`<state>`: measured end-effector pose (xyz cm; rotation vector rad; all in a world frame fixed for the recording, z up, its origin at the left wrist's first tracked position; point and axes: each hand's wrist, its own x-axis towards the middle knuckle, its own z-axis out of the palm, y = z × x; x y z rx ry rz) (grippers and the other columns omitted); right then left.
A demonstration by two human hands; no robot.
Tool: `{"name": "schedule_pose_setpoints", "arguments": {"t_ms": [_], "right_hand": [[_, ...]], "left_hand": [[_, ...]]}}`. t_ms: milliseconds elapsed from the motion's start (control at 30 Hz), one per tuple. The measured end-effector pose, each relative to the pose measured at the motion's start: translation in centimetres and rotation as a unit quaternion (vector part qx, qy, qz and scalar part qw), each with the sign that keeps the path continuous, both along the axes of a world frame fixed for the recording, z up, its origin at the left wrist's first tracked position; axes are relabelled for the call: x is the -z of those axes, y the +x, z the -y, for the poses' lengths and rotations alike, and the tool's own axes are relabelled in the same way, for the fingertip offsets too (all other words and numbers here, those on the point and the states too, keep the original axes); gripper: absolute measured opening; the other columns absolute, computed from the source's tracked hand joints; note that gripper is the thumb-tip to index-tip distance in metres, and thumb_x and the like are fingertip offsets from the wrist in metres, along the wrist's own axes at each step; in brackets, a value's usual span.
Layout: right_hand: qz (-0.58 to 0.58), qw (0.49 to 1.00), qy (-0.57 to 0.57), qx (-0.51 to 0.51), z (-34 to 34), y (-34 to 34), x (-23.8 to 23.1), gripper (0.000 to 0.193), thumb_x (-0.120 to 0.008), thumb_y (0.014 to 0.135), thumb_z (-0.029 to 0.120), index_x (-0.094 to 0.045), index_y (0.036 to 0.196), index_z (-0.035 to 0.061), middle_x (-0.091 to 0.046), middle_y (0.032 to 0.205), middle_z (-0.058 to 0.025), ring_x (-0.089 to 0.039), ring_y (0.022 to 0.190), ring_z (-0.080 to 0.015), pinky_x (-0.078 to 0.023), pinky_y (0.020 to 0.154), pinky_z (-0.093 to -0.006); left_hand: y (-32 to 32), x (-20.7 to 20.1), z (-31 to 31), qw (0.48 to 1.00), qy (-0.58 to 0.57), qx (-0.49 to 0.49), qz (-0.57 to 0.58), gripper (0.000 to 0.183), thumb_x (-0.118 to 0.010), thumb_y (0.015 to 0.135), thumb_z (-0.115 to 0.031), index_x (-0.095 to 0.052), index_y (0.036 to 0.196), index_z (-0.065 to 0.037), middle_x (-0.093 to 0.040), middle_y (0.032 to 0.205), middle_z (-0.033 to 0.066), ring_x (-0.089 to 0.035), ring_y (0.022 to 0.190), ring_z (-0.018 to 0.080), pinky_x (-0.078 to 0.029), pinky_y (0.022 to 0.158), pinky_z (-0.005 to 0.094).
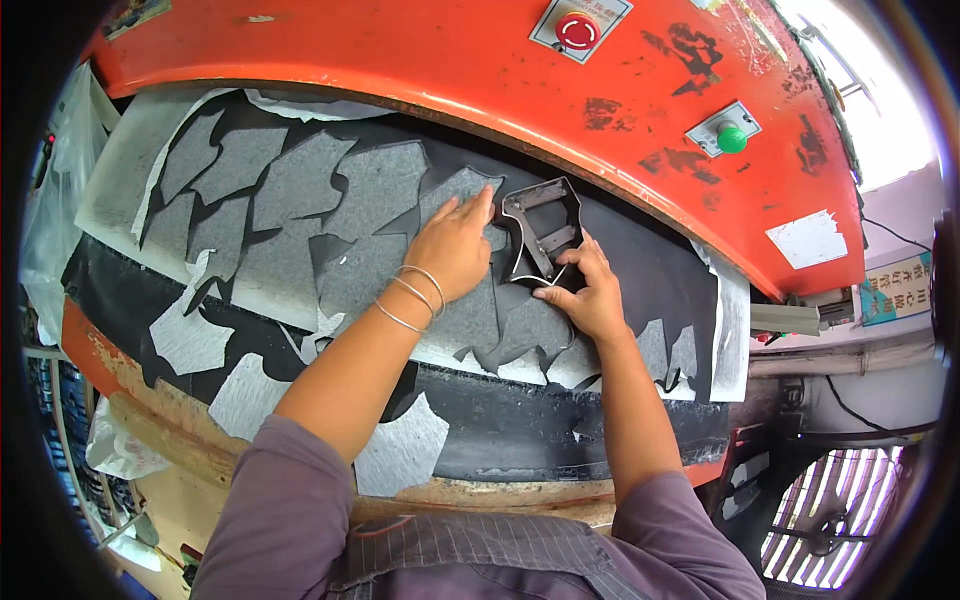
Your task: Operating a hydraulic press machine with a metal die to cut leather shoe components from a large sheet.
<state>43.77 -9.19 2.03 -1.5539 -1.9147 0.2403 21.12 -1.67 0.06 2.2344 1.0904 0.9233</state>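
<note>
A metal cutting die (556,241), an angular outline with cross bars inside, stands on a black sheet (650,250). My right hand (592,295) grips its near right corner between thumb and fingers. To the left of the die, my left hand (450,250) lies with fingers stretched out on a grey cut shape (462,185). Two metal bangles circle the left wrist. Many similar grey shapes (385,185) lie side by side across the sheet, with dark gaps between them.
An orange machine beam (400,50) crosses behind the sheet, bearing a red button (578,32) and a green button (732,138). Loose grey pieces (403,448) lie along the near edge. At the far left hangs a clear plastic bag (62,200); a fan (825,530) stands lower right.
</note>
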Motion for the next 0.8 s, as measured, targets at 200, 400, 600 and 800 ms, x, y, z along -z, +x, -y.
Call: {"name": "schedule_pose_setpoints", "arguments": {"t_ms": [200,400,600,800], "right_hand": [[0.035,0.999,0.001,-0.013,0.4,0.4,-1.0,0.053,-0.086,0.056,0.037,-0.061,0.092,0.0074,-0.063,0.102,-0.0161,-0.045,0.125,-0.0419,-0.034,0.105,-0.0486],[-0.069,0.995,-0.029,0.067,5.0,1.4,-3.1,0.090,-0.083,0.065,0.027,-0.039,0.140,0.0066,-0.042,0.139,-0.0230,-0.038,0.131,-0.0378,-0.032,0.108,-0.0423],[-0.325,0.921,0.200,0.079,8.2,2.3,-14.0,0.040,-0.066,0.088,0.011,-0.046,0.121,0.0009,-0.054,0.088,-0.0035,-0.054,0.078,-0.0094,-0.045,0.070,-0.0233],[-0.210,0.936,0.212,0.187,10.3,0.4,-18.2,0.020,-0.063,0.090,0.008,-0.049,0.103,0.0016,-0.056,0.086,-0.0032,-0.053,0.075,-0.0081,-0.044,0.064,-0.0212]], "left_hand": [[0.4,-1.3,0.5,0.999,-0.014,-0.007,-0.032,0.061,-0.046,0.081,-0.006,-0.032,0.139,0.005,-0.059,0.123,0.0157,-0.053,0.115,0.0343,-0.032,0.110,0.0396],[-2.4,-4.1,1.5,0.989,-0.060,-0.071,0.111,0.043,-0.054,0.085,-0.013,-0.050,0.126,0.000,-0.065,0.110,0.0165,-0.060,0.106,0.0327,-0.042,0.098,0.0372],[-12.0,-15.4,1.1,0.896,0.204,-0.282,0.277,0.027,-0.049,0.098,-0.024,-0.063,0.091,-0.002,-0.065,0.084,0.0090,-0.060,0.075,0.0206,-0.046,0.069,0.0327],[-16.4,-20.5,4.5,0.940,0.226,-0.237,0.100,0.031,-0.050,0.095,-0.023,-0.054,0.075,0.000,-0.052,0.071,0.0171,-0.051,0.066,0.0332,-0.040,0.063,0.0407]]}}
